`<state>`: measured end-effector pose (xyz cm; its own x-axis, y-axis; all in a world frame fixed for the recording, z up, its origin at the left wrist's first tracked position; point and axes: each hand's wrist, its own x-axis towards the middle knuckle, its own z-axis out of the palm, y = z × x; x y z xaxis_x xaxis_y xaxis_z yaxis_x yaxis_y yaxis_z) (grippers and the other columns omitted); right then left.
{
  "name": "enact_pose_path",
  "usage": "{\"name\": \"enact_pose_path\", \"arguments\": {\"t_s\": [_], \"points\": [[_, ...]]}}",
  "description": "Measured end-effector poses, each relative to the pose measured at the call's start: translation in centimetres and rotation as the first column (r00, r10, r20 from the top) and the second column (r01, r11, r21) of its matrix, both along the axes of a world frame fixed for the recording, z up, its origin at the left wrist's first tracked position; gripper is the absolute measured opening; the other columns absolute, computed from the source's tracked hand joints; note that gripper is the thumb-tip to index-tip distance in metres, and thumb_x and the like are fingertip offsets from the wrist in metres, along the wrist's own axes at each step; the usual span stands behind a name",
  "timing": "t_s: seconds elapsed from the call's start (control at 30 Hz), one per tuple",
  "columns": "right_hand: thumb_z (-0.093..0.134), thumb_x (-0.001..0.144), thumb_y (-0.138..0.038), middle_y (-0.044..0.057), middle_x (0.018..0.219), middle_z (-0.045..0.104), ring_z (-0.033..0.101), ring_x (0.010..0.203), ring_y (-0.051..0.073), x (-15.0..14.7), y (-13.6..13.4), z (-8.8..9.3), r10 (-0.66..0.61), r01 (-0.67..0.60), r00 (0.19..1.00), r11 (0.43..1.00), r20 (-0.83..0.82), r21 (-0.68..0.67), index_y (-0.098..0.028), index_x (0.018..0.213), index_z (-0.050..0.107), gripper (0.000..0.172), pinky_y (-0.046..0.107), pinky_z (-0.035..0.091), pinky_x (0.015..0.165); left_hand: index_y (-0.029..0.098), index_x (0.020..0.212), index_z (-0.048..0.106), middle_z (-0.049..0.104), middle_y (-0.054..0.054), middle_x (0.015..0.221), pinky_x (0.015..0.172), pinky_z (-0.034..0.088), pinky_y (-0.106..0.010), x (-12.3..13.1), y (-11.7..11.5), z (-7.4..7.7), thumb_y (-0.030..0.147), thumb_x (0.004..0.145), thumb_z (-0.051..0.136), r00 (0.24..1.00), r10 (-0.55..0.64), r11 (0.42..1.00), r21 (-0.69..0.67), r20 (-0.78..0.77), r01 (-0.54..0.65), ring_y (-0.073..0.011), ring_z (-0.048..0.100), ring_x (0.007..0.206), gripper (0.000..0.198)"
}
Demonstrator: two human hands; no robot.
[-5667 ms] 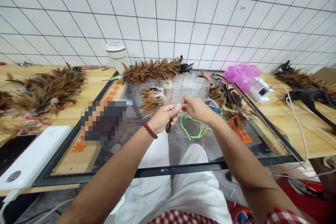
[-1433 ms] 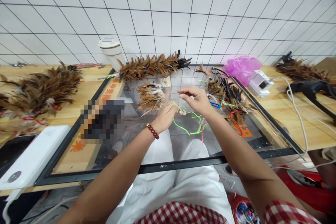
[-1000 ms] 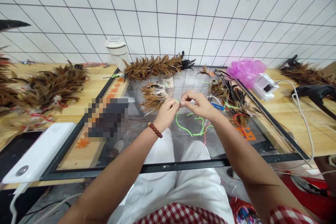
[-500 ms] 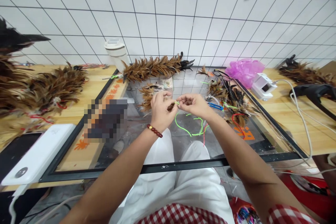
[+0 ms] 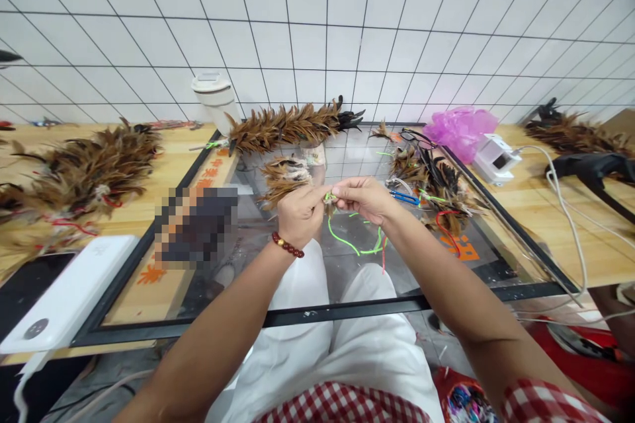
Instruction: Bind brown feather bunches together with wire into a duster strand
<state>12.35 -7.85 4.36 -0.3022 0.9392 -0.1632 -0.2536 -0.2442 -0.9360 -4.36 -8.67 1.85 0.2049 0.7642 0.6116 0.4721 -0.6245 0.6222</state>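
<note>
I have both hands raised over the glass tabletop [image 5: 347,284], meeting just in front of the small feather bunch [image 5: 285,175] that lies on the glass. My left hand [image 5: 297,215] is closed in a loose fist, thumb and forefinger pressed on a little tuft of feather quills [image 5: 328,201], most of which my fingers hide. My right hand [image 5: 364,198] comes in from the other side, fingertips pinched on the green cord [image 5: 347,241] right where it meets the tuft; the rest of the cord hangs down and trails in loops on the glass nearer to me than the feather bunch. By my reckoning I am at the binding step, with the cord laid against the quills and the wrap or knot not yet drawn snug, though I cannot see the knot itself. What this calls for next is a firm pinch from my left hand so the quills do not splay, while my right keeps tension on the cord. Beyond the feather bunch, against the tiled wall, lies a long feather duster [image 5: 285,125], and to the right of the bunch, blue-handled scissors [image 5: 404,197].
</note>
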Motion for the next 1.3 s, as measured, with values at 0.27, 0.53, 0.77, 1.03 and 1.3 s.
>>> {"name": "enact_pose_path", "arguments": {"t_s": [0.27, 0.53, 0.77, 1.03, 1.3], "points": [[0.064, 0.061, -0.026, -0.006, 0.052, 0.046, 0.037, 0.040, 0.003, -0.5, -0.1, -0.2, 0.037, -0.040, 0.999, 0.997, 0.034, 0.072, -0.016, 0.060, 0.050, 0.018, 0.018, 0.026, 0.041, 0.016, 0.073, 0.070, 0.063, 0.000, 0.059, 0.045, 0.038, -0.020, 1.5, 0.9, 0.4, 0.025, 0.071, 0.065, 0.776, 0.154, 0.904, -0.404, 0.612, 0.139, -0.0075, 0.050, 0.045, 0.011], [0.059, 0.057, -0.022, -0.006, 0.051, 0.041, 0.027, 0.042, 0.003, 0.0, 0.1, -0.2, 0.155, -0.158, 0.987, 0.985, 0.053, 0.072, -0.016, 0.056, 0.048, 0.013, 0.019, 0.016, 0.043, 0.013, 0.070, 0.062, 0.061, 0.001, 0.059, 0.039, 0.032, -0.016, 1.0, 1.5, 0.7, 0.029, 0.065, 0.073, 0.616, 0.259, 0.831, -0.497, 0.744, 0.251, -0.0033, 0.045, 0.041, 0.020], [0.065, 0.062, -0.028, -0.006, 0.049, 0.047, 0.038, 0.045, 0.005, -0.2, 0.4, -0.8, -0.126, 0.050, 0.966, 0.947, 0.224, 0.318, -0.016, 0.062, 0.054, 0.016, 0.020, 0.030, 0.047, 0.016, 0.095, 0.058, 0.065, 0.000, 0.073, 0.042, 0.037, -0.017, 1.1, 0.7, 1.3, 0.032, 0.062, 0.077, 0.680, 0.054, 0.671, -0.531, 0.731, 0.517, -0.0064, 0.055, 0.049, 0.041], [0.063, 0.064, -0.027, -0.006, 0.050, 0.047, 0.039, 0.048, 0.006, -0.2, 0.4, -1.1, -0.162, 0.069, 0.961, 0.926, 0.226, 0.371, -0.016, 0.062, 0.055, 0.014, 0.020, 0.029, 0.049, 0.012, 0.077, 0.068, 0.063, -0.001, 0.060, 0.051, 0.045, -0.020, 1.2, 1.2, 0.5, 0.024, 0.054, 0.081, 0.694, 0.107, 0.735, -0.527, 0.712, 0.426, -0.0080, 0.057, 0.052, 0.029], [0.063, 0.063, -0.030, -0.004, 0.058, 0.052, 0.042, 0.047, 0.006, -0.2, 0.2, -0.9, -0.036, 0.032, 0.999, 0.978, 0.018, 0.206, -0.016, 0.065, 0.056, 0.016, 0.021, 0.033, 0.048, 0.011, 0.077, 0.069, 0.065, -0.002, 0.065, 0.058, 0.051, -0.022, 1.7, 0.6, 1.3, 0.026, 0.056, 0.081, 0.556, 0.106, 0.708, -0.455, 0.825, 0.540, -0.0083, 0.059, 0.056, 0.028]]}}
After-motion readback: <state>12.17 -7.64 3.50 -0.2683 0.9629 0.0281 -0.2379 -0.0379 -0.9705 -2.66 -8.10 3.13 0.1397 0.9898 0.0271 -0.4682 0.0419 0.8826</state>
